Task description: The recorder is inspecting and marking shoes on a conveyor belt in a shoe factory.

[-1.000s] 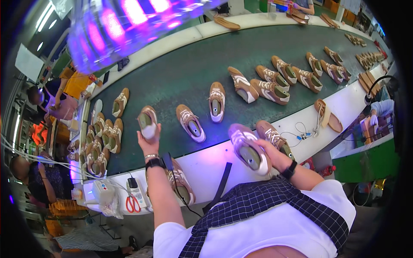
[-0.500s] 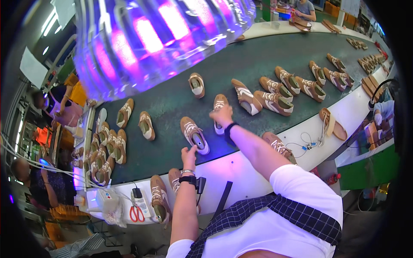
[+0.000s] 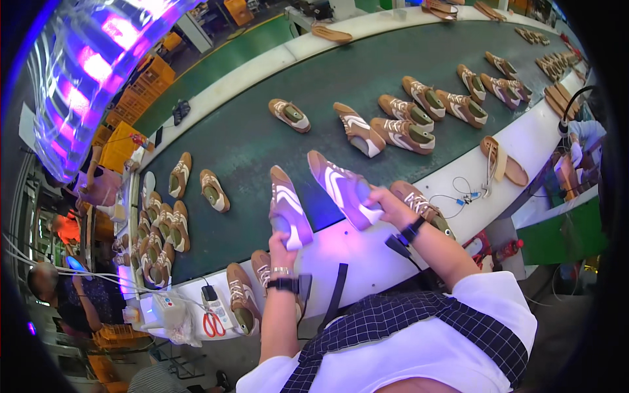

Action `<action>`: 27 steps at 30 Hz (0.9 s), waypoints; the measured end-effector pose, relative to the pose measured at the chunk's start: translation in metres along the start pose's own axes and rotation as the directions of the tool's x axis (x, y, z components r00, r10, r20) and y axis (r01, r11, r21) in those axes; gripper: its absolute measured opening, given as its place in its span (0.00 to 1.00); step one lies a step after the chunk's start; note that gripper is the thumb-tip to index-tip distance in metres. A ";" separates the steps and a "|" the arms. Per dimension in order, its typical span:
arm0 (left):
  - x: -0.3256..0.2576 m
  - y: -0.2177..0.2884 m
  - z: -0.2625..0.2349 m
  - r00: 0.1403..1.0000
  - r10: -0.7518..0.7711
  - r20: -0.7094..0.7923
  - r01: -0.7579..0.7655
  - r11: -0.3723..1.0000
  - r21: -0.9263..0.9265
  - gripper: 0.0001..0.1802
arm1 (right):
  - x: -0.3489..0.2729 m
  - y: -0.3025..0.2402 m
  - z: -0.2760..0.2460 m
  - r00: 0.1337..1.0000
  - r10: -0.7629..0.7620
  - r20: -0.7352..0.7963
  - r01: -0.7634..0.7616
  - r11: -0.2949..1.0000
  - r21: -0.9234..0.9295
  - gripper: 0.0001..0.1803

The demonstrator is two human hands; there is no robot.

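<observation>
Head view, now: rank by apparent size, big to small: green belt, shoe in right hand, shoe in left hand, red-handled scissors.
1. Green belt
2. Right-hand shoe and left-hand shoe: unranked; differing angles and nearness make it unsure
3. Red-handled scissors

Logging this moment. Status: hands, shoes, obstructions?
Left hand grips first shoe by heel; right hand grips second shoe by heel. Both apart, side by side. Third shoe beside right hand.

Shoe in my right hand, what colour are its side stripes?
That shoe is striped in white, tinged violet, best seen in the head view.
</observation>
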State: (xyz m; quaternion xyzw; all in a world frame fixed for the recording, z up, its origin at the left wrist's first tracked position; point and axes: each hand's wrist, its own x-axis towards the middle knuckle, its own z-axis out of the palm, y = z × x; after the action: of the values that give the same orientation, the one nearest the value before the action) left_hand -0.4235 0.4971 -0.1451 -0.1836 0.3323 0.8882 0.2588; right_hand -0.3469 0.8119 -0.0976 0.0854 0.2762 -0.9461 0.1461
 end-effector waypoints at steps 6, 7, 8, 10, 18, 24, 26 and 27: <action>-0.154 -0.032 0.099 0.977 -0.028 0.213 0.004 0.994 0.111 0.35 | -0.135 -0.025 0.031 0.998 -0.006 -0.067 -0.006 0.984 -0.177 0.41; -0.155 -0.038 0.092 0.977 -0.031 0.212 0.004 0.992 0.124 0.36 | -0.147 -0.029 0.041 0.996 -0.032 -0.079 0.020 0.989 -0.148 0.43; -0.157 -0.046 0.074 0.977 -0.034 0.210 0.005 0.990 0.138 0.37 | -0.156 -0.033 0.052 0.994 -0.058 -0.093 0.047 0.992 -0.120 0.46; -0.161 -0.054 0.070 0.978 -0.097 0.187 0.071 0.987 0.142 0.40 | -0.172 -0.034 0.044 0.993 -0.041 -0.111 0.029 0.994 -0.109 0.52; -0.152 -0.072 0.104 0.938 -0.166 0.304 0.129 0.982 0.138 0.50 | -0.203 -0.054 0.035 0.987 -0.092 -0.129 0.070 0.983 -0.167 0.54; -0.148 -0.076 0.114 0.901 -0.169 0.399 0.119 0.982 0.147 0.47 | -0.194 -0.069 0.017 0.995 -0.100 -0.005 0.097 0.975 -0.200 0.57; -0.146 -0.077 0.103 0.916 -0.157 0.369 0.090 0.977 0.192 0.47 | -0.189 -0.073 0.015 0.994 -0.097 0.043 0.104 0.971 -0.216 0.54; -0.147 -0.079 0.094 0.932 -0.149 0.331 0.084 0.975 0.204 0.48 | -0.185 -0.075 0.016 0.996 -0.078 0.053 0.088 0.973 -0.215 0.54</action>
State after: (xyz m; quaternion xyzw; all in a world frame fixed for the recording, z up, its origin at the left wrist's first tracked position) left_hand -0.2749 0.5628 -0.0446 -0.0202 0.3521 0.8545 0.3814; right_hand -0.1977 0.9057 -0.0023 0.0362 0.3777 -0.9172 0.1211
